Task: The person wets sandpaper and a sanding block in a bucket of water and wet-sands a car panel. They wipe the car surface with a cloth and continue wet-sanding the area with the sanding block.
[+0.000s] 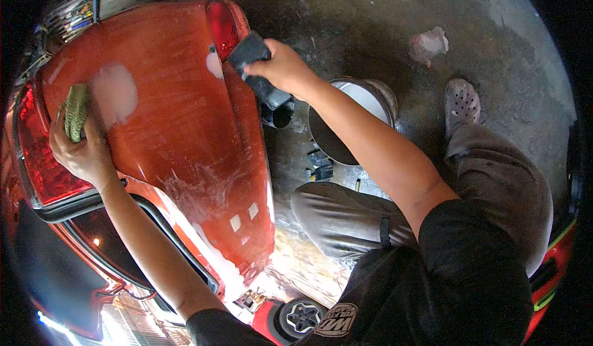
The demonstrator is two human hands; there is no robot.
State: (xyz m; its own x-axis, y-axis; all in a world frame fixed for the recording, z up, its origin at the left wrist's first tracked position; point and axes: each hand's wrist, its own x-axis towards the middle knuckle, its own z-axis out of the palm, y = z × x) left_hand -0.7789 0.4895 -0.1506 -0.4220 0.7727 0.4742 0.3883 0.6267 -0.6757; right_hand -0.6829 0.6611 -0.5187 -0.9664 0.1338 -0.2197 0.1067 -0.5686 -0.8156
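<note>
dark, stained concrete floor (346, 12) across the top of my remote feed, paler toward my right, a white strip light (57, 328) glaring at lower left

Our left arm (151, 247) stretches well left of our left knee (315, 207), left hand (80, 151) curled in a grip. Right arm (377, 145) passes right of that knee, wrist (309, 89) roughly straight, right hand (283, 68) ahead, gripping.
</note>
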